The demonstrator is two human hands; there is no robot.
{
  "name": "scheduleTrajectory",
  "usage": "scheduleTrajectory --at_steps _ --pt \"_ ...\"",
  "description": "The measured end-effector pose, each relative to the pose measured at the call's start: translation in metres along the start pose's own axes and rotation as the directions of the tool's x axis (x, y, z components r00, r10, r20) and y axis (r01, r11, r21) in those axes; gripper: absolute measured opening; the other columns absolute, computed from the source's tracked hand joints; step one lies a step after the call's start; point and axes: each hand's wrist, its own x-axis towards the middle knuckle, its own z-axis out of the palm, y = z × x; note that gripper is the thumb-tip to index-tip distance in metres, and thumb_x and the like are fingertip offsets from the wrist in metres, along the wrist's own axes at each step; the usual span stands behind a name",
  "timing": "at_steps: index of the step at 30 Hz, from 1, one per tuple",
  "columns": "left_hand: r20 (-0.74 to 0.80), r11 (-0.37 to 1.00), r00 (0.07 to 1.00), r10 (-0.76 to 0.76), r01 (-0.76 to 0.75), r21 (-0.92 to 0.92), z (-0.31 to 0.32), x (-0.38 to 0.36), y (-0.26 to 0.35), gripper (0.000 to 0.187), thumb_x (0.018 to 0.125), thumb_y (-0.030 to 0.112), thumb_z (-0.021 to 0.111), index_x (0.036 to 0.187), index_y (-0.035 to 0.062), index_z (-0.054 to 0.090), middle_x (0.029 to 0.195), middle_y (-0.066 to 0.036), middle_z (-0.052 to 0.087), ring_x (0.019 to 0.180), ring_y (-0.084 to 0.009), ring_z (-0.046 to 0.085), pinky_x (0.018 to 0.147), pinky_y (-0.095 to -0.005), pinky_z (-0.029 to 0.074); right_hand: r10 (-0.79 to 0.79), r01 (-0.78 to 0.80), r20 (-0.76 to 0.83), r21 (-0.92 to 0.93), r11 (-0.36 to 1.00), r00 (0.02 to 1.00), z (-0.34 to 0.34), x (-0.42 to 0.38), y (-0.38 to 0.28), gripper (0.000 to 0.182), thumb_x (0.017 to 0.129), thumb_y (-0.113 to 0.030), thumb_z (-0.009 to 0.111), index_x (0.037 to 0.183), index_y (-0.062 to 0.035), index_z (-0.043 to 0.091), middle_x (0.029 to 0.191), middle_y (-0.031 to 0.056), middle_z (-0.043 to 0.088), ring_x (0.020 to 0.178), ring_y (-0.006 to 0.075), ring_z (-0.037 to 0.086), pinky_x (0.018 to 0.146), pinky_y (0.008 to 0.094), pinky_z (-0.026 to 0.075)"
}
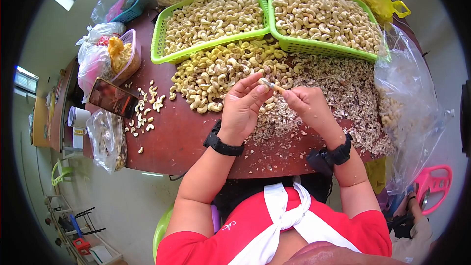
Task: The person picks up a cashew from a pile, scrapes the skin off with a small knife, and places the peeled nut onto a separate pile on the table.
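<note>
My left hand [243, 105] is closed, pinching a cashew nut [263, 81] between thumb and fingertips over the table. A small knife [277, 89] with a short blade is gripped in my right hand [311, 106], its tip at the nut. Just beyond my hands lies a heap of cashew nuts [216, 73], some yellowish and some with bits of brown skin. A wide spread of peeled skin flakes [338, 91] covers the table to the right of the heap and reaches under my right hand.
Two green baskets [156, 44] [321, 45] full of cashews stand behind the heap. Left are scattered nuts [145, 108], a phone [113, 98], a plastic bag [107, 140] and a pink basket [132, 51]. A large clear bag [409, 108] hangs at the right table edge; another person's arm [414, 208] shows below.
</note>
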Motion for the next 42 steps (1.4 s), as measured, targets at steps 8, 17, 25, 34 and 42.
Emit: scheduleTrajectory --at_steps 8,17,25,34,42 --pt "-0.013 0.996 0.998 -0.062 0.061 -0.061 -0.006 0.000 0.002 0.029 0.080 -0.002 0.054 0.108 0.0024 0.050 0.097 -0.009 0.057 0.088 -0.0173 0.057 0.075 -0.0298 0.050 0.008 -0.007 0.026 -0.026 1.000 1.000 0.000 0.000 -0.001 0.043 0.084 -0.034 0.051 0.061 0.0024 0.050 0.049 0.0105 0.041 0.043 0.0176 0.040 0.043 0.0314 0.032" --pt "0.022 0.998 0.999 -0.045 0.046 -0.037 -0.002 -0.001 0.001 0.029 0.080 0.000 0.054 0.108 0.0015 0.051 0.096 -0.009 0.058 0.092 -0.0208 0.058 0.081 -0.0362 0.050 0.006 -0.006 0.026 -0.012 1.000 1.000 0.001 0.001 -0.002 0.044 0.084 -0.035 0.050 0.060 0.0026 0.050 0.049 0.0102 0.042 0.043 0.0170 0.040 0.043 0.0308 0.033" --pt "0.012 0.997 1.000 0.011 -0.010 -0.072 0.001 -0.002 -0.001 0.026 0.079 -0.003 0.053 0.105 -0.0005 0.053 0.095 -0.011 0.058 0.093 -0.0233 0.058 0.080 -0.0377 0.051 0.000 0.001 0.030 -0.022 1.000 1.000 0.002 0.002 0.001 0.044 0.084 -0.035 0.050 0.060 0.0026 0.050 0.049 0.0098 0.042 0.043 0.0163 0.040 0.043 0.0307 0.033" --pt "0.002 0.993 1.000 -0.013 0.014 -0.120 0.001 -0.002 -0.005 0.027 0.079 -0.004 0.050 0.105 -0.0015 0.052 0.095 -0.010 0.058 0.092 -0.0224 0.058 0.081 -0.0376 0.051 -0.015 0.014 0.011 0.060 0.998 1.000 0.003 0.003 0.003 0.043 0.084 -0.034 0.050 0.061 0.0021 0.052 0.049 0.0084 0.042 0.043 0.0153 0.040 0.043 0.0304 0.032" --pt "-0.047 0.997 0.999 0.023 -0.027 -0.079 0.004 -0.005 -0.004 0.027 0.078 -0.004 0.050 0.105 -0.0013 0.052 0.092 -0.010 0.058 0.092 -0.0216 0.058 0.079 -0.0388 0.052 0.000 -0.002 0.045 0.049 0.999 0.999 0.003 0.003 0.003 0.045 0.084 -0.036 0.050 0.061 0.0023 0.051 0.050 0.0081 0.042 0.045 0.0150 0.040 0.043 0.0300 0.032"
